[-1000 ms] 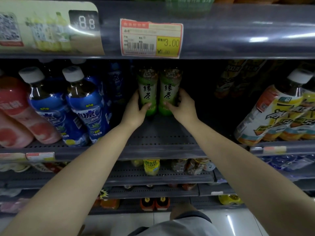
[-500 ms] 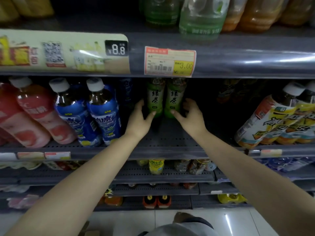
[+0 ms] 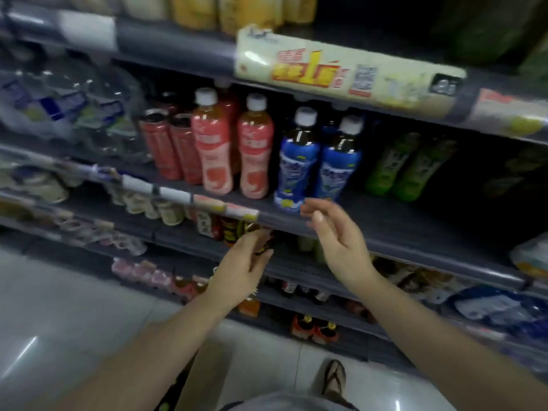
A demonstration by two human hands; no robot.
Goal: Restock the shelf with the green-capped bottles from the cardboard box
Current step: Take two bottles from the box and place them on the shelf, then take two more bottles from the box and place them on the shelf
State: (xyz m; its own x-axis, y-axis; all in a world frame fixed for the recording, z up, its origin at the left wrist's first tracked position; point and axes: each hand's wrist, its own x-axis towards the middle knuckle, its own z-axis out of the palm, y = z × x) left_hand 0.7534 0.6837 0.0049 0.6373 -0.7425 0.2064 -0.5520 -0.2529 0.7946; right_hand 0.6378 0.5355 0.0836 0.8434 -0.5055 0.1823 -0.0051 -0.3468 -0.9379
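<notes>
Our hands had left the green bottles [image 3: 410, 167] on the shelf [image 3: 415, 223]; left hand [image 3: 241, 269] and right hand [image 3: 338, 237] hung empty, fingers loosely apart.

Shelf [image 3: 394, 221]: dark grey deck, matt, looks like perforated metal; front lip smoother with a dull sheen. On it, two green bottles [image 3: 397, 167] toward its right: glossy plastic, wrapped in bright green film labels, blurred. Left of these, two blue bottles [image 3: 317, 161]: clear glossy plastic necks, shiny blue film sleeves, matt white plastic caps. Further left, pink bottles [image 3: 234, 149]: same glossy plastic, smooth pink sleeves. Above the shelf, promo strip [image 3: 350, 72]: pale printed paper or card behind glossy plastic. Below the shelf, floor [image 3: 59, 315]: light tiles, polished, with streaked reflections. Bare left hand [image 3: 240, 271] and right hand [image 3: 341, 241]: matt skin.
</notes>
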